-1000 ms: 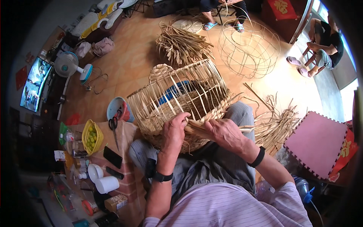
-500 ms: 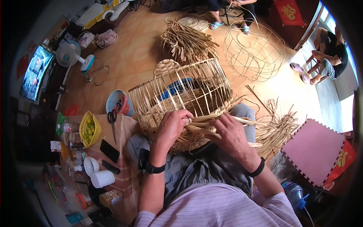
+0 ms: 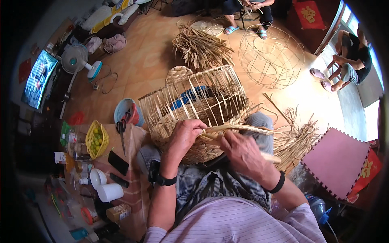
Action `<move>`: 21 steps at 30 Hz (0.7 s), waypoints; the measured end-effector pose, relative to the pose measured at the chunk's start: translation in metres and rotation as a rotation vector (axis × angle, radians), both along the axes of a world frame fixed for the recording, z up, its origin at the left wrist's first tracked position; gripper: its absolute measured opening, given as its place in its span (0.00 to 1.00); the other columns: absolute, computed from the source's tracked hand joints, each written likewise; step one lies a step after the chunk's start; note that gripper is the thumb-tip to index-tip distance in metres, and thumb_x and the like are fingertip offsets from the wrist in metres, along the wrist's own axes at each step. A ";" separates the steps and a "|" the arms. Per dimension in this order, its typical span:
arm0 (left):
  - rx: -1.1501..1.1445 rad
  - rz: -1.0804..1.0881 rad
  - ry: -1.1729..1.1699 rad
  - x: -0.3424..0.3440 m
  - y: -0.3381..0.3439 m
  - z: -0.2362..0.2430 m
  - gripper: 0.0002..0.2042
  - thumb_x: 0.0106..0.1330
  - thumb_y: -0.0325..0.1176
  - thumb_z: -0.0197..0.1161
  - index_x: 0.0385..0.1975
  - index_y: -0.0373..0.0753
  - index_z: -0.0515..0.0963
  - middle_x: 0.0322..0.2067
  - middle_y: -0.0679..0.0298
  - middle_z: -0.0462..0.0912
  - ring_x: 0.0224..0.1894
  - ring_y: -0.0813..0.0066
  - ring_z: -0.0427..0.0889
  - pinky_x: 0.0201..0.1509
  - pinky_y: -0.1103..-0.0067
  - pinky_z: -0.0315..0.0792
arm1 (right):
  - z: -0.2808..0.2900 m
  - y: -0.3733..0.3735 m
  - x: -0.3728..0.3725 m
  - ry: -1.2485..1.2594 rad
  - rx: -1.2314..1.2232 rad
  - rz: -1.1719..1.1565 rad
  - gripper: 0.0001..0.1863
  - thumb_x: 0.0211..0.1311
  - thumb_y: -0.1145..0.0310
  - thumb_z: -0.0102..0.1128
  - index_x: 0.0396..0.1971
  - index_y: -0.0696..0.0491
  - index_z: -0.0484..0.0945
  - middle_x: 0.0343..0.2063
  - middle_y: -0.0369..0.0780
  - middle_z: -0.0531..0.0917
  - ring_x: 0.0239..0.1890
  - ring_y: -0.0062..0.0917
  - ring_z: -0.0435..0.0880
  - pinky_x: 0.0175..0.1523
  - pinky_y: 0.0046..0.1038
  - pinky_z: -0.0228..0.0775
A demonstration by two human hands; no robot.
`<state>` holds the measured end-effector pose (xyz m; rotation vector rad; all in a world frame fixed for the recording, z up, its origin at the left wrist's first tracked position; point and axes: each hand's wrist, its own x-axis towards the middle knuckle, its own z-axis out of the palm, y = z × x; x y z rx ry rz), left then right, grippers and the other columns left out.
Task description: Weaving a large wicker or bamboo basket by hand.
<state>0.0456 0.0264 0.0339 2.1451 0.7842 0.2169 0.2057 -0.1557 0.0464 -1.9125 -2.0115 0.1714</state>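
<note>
A half-woven straw basket (image 3: 162, 109) lies across my lap, its bare upright ribs facing up and a braided handle (image 3: 178, 75) at its far side. My left hand (image 3: 186, 135) pinches flat straw strands (image 3: 237, 127) against the woven band near the basket's close edge. Closed around the lower part of these strands, my right hand (image 3: 245, 152) is a little to the right, its fingertips partly hidden. The loose strand ends stick out rightward past my right hand. Something blue (image 3: 190, 96) shows inside the basket through the ribs.
Straw bundles (image 3: 202, 46) lie ahead and at right (image 3: 293, 141), near a wire frame (image 3: 271, 56). Left is a cloth-covered surface with scissors (image 3: 121, 131), a yellow fruit basket (image 3: 97, 139), a phone (image 3: 118, 163) and white cups (image 3: 110, 192). Two people sit farther off.
My right hand has moved slightly left and down, drawing the lower strands apart from the upper ones. My left hand keeps its pinch in nearly the same place.
</note>
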 end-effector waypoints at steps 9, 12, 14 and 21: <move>0.017 -0.102 0.214 0.001 -0.007 0.018 0.12 0.70 0.28 0.62 0.51 0.36 0.82 0.37 0.44 0.86 0.44 0.46 0.87 0.48 0.64 0.77 | -0.003 0.069 0.056 -0.070 0.190 0.068 0.07 0.61 0.64 0.60 0.34 0.49 0.83 0.34 0.38 0.79 0.43 0.33 0.79 0.48 0.37 0.72; 0.108 -0.015 0.244 0.007 -0.015 0.004 0.11 0.70 0.31 0.65 0.48 0.35 0.82 0.35 0.45 0.86 0.43 0.43 0.86 0.46 0.60 0.77 | -0.017 0.075 0.055 -0.044 0.184 0.047 0.08 0.59 0.63 0.63 0.35 0.50 0.83 0.36 0.39 0.78 0.43 0.36 0.79 0.50 0.38 0.71; 0.236 0.127 0.152 0.007 -0.024 -0.011 0.12 0.68 0.34 0.69 0.45 0.35 0.82 0.34 0.46 0.86 0.40 0.42 0.86 0.44 0.59 0.76 | -0.025 0.079 0.048 -0.043 0.399 -0.038 0.10 0.57 0.64 0.67 0.37 0.50 0.82 0.39 0.40 0.78 0.43 0.37 0.78 0.52 0.38 0.72; 0.279 0.270 0.002 0.013 -0.040 -0.024 0.10 0.66 0.31 0.70 0.44 0.39 0.82 0.31 0.51 0.86 0.36 0.47 0.86 0.40 0.63 0.76 | -0.029 0.031 0.022 0.127 0.516 -0.235 0.14 0.55 0.69 0.74 0.42 0.52 0.83 0.41 0.42 0.80 0.41 0.38 0.80 0.45 0.39 0.73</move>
